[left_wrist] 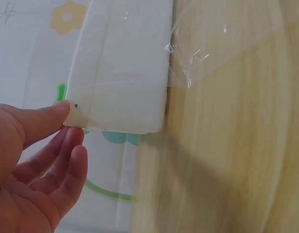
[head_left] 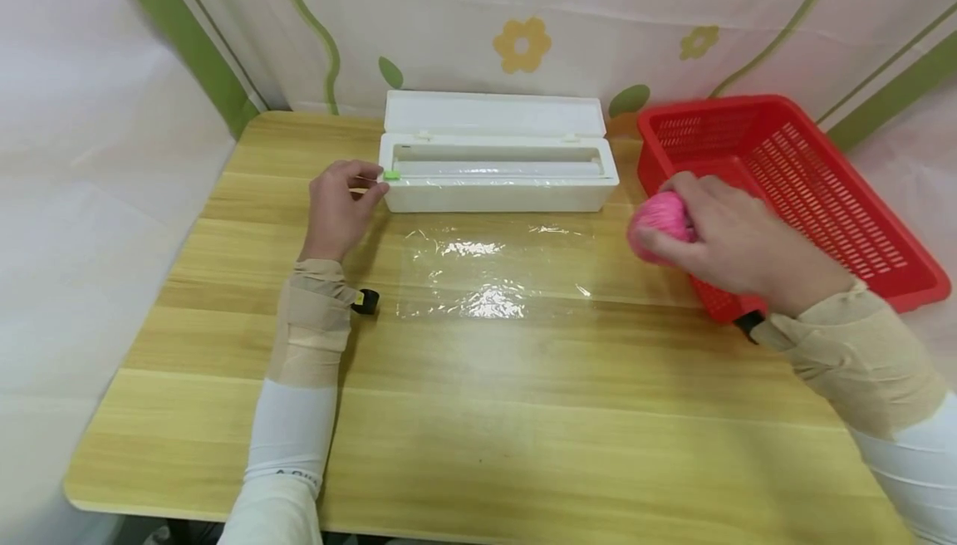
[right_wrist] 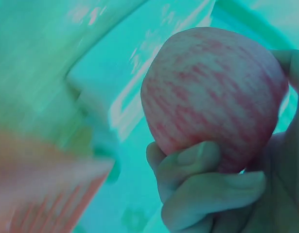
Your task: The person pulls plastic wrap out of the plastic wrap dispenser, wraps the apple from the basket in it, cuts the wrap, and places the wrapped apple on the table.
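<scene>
A white cling film box (head_left: 497, 198) stands with its lid (head_left: 493, 115) raised at the back of the table. My left hand (head_left: 340, 208) pinches its left front corner between thumb and fingers, beside a small green slider (head_left: 391, 175). In the left wrist view the thumb (left_wrist: 47, 115) lies against that corner. A sheet of clear cling film (head_left: 486, 275) comes off the box front and spreads over the table. My right hand (head_left: 736, 238) grips a pinkish-red streaked apple (right_wrist: 212, 92) near the basket's left side, fingers curled round it.
A red perforated plastic basket (head_left: 845, 196) stands at the right, partly behind my right hand and forearm. The wooden table (head_left: 478, 437) reaches back to a flowered curtain (head_left: 449, 13). A roll of film (head_left: 497, 168) lies inside the box.
</scene>
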Demonstrator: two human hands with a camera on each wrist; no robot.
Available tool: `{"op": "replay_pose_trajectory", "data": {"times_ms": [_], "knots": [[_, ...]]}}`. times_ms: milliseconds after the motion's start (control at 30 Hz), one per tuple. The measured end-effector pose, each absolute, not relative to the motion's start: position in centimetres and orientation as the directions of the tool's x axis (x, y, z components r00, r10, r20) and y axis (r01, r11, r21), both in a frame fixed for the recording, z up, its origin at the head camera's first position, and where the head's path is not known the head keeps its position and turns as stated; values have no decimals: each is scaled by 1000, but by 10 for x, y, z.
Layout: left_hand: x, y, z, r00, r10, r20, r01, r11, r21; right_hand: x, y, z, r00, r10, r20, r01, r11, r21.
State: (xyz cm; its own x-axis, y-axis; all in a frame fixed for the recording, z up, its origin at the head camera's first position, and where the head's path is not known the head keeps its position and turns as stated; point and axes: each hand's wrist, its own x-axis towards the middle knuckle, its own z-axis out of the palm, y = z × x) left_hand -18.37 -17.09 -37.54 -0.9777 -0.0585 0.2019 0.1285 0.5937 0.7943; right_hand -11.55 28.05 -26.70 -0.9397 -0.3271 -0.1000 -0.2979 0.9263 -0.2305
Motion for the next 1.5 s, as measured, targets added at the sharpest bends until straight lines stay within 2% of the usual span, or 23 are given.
{"op": "replay_pose_trajectory", "data": {"times_ms": [233, 600, 933, 1500], "knots": [[-183, -173, -375, -978, -55, 200, 128, 599, 790, -107, 230, -288, -903, -427, -56, -385, 858, -341], [-181, -175, -374, -977, -58, 205, 130, 602, 788, -107, 174, -324, -832, -554, -15, -531, 804, -267], [-179, -177, -372, -976, -67, 209, 126, 608, 784, -110, 149, -346, -820, -570, -59, -526, 790, -315], [-176, -176, -368, -978, -67, 199, 116, 620, 776, -108, 136, -362, -825, -553, -121, -483, 799, -358]]}}
